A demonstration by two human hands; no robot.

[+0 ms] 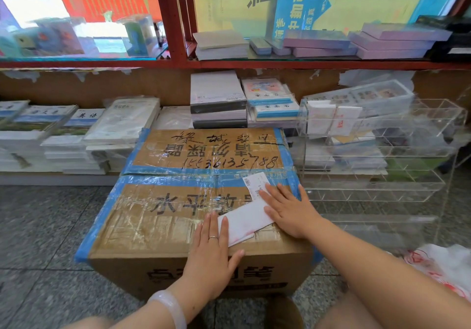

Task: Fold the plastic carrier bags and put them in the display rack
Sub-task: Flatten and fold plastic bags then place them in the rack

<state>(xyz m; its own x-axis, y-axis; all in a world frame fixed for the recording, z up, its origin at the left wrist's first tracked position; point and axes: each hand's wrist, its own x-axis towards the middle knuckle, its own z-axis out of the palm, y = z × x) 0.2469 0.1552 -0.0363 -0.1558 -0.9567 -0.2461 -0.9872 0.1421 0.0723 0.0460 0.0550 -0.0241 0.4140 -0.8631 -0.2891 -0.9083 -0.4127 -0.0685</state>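
White plastic carrier bag (246, 220), folded flat, lies on taped cardboard box (198, 201); left hand (210, 246) and right hand (288, 209) press it, fingers straight; risk: slick film springs open on release; acrylic display rack (377, 155) just right.

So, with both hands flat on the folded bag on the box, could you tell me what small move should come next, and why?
Probably fold it over once more: the bag is still a long strip under the left hand and right hand, while the two in the clear rack look shorter.
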